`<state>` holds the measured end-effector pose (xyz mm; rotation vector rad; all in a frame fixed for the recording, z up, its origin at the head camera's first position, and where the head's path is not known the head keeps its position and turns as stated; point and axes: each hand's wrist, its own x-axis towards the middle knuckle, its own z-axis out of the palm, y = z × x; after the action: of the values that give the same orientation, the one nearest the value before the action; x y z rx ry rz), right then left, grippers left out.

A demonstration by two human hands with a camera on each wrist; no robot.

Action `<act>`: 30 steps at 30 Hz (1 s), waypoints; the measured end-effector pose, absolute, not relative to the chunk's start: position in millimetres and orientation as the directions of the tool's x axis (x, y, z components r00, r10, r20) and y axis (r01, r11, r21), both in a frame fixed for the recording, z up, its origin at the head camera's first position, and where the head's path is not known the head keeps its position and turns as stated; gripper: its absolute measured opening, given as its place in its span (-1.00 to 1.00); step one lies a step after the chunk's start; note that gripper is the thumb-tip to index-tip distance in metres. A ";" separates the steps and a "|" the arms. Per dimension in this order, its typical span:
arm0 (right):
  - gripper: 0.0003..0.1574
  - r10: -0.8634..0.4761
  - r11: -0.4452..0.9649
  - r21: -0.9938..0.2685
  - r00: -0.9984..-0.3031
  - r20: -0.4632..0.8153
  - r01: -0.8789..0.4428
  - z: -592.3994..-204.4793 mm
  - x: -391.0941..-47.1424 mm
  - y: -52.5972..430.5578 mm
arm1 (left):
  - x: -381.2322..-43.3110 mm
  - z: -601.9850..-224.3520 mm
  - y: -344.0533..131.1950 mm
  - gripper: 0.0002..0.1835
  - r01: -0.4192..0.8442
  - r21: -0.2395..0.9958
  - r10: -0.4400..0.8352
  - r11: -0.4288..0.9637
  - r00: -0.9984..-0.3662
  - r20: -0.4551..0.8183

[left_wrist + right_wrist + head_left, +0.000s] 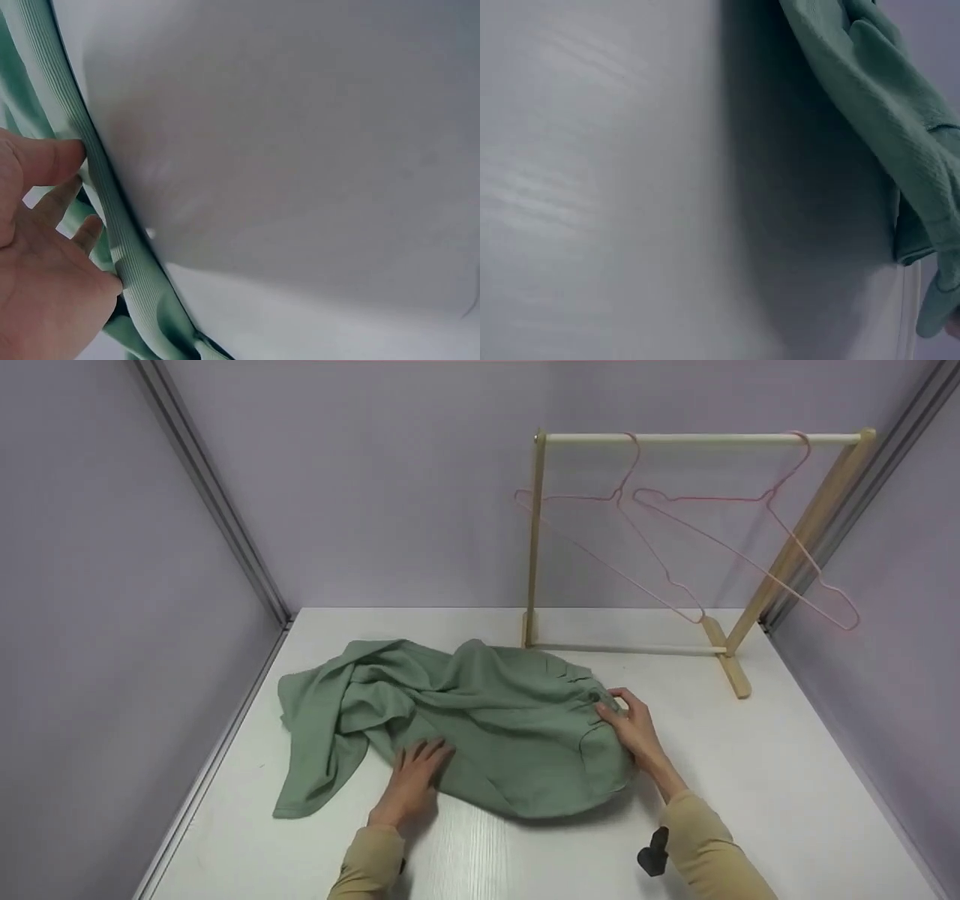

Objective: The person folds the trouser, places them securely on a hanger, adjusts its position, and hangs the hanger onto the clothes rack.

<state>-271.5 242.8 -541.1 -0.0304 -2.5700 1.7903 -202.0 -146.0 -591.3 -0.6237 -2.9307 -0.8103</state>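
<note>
Green trousers (pixel 517 727) lie rumpled across the white table, with the gathered waist and a curved pocket seam toward the right and the folded legs toward the left. My right hand (pixel 634 731) grips the waist end, thumb over the cloth and fingers at its far side; that end is lifted a little. My left hand (pixel 412 780) rests with extended fingers on the near edge of the trousers. In the left wrist view, the thumb and fingers touch the ribbed-looking green cloth (pixel 135 262). The right wrist view shows hanging cloth (pixel 885 112), while the right hand is nearly out of frame.
A wooden clothes rack (pixel 705 439) stands at the back right of the white table (pixel 247 855). Two pink wire hangers (pixel 750 499) hang from its top bar. Grey-lilac panels (pixel 405 495) enclose the table at the back and sides.
</note>
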 end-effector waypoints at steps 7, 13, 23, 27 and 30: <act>-0.49 0.079 0.405 -0.914 -0.996 0.032 0.003 -520.8 -249.0 272.0 | -204.5 -591.5 -143.2 -0.47 0.406 0.466 0.367 0.786 -0.913 0.177; -0.46 0.189 0.425 -0.905 -0.977 0.095 -0.006 -536.8 -237.1 313.6 | -204.8 -592.2 -139.9 -0.56 0.363 0.484 0.323 0.796 -0.932 0.166; -0.41 0.315 0.597 -0.775 -0.949 -0.014 0.209 -555.3 -218.6 364.7 | -210.4 -597.4 -136.8 -0.59 0.356 0.480 0.249 0.802 -0.929 0.272; -0.36 0.259 0.695 -0.666 -0.959 -0.119 0.270 -561.4 -217.2 369.8 | -212.9 -598.5 -140.4 -0.70 0.357 0.486 0.158 0.798 -0.901 0.403; -0.37 0.264 0.736 -0.615 -0.956 -0.127 0.285 -565.4 -216.3 368.0 | -213.4 -598.6 -145.6 -0.79 0.344 0.484 0.091 0.804 -0.877 0.472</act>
<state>-216.3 368.0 -565.4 -0.4675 -2.9554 1.0547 -213.4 -145.6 -598.6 -0.3263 -2.5589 -0.8022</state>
